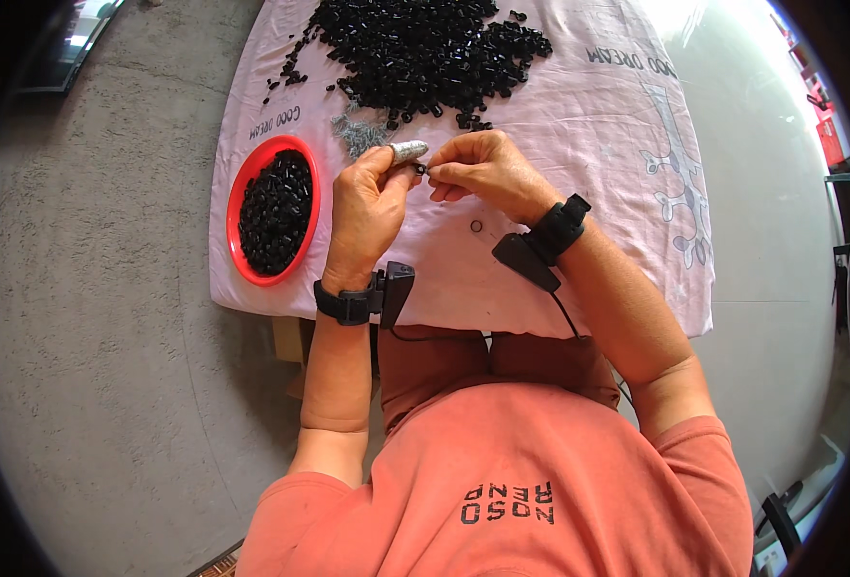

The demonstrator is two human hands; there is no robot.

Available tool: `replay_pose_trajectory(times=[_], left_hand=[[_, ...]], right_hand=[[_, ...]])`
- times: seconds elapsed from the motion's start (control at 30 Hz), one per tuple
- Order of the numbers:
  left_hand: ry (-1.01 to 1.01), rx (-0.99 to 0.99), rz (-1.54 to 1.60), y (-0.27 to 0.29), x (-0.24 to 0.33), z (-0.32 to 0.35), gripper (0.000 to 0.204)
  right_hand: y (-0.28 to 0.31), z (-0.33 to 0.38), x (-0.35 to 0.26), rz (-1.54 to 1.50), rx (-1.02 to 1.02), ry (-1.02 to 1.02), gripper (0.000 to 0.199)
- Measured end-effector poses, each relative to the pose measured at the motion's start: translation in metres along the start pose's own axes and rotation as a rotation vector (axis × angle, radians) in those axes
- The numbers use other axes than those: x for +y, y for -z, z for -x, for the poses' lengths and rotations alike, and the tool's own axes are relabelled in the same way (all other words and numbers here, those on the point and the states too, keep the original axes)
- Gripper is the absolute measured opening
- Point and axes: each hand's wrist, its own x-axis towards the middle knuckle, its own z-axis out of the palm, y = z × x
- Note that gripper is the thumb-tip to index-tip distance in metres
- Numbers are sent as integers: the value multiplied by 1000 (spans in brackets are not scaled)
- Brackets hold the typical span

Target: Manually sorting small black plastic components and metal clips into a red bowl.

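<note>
Over the pink cloth, my left hand (369, 210) pinches a small black part (420, 168) between thumb and index finger. A silvery wrap (409, 151) covers that index finger. My right hand (494, 175) meets it from the right, its thumb and index fingertips closed together right at the part. Whatever the right fingertips hold is too small to make out. Just beyond my left hand lies a small heap of thin grey pieces (360, 133). To its left stands a red bowl (316, 197) filled with similar black parts (276, 213).
A large pile of black parts (415, 58) spreads over the far side of the cloth-covered table (588, 173). A small ring (476, 226) lies near my right wrist. Black devices (531, 260) are strapped to both wrists, with cables hanging toward my lap.
</note>
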Motion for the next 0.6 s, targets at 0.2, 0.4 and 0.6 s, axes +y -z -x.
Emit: replay_pose_trajectory(times=[0.2, 0.4, 0.6], left_hand=[[9, 17, 15, 0, 2, 1, 23], [-31, 10, -28, 1, -1, 0, 22], [-75, 34, -53, -1, 3, 1, 20]], right_hand=[[1, -1, 1, 22, -12, 1, 15], [1, -1, 2, 19, -14, -2, 15], [1, 0, 0, 22, -1, -21, 15]])
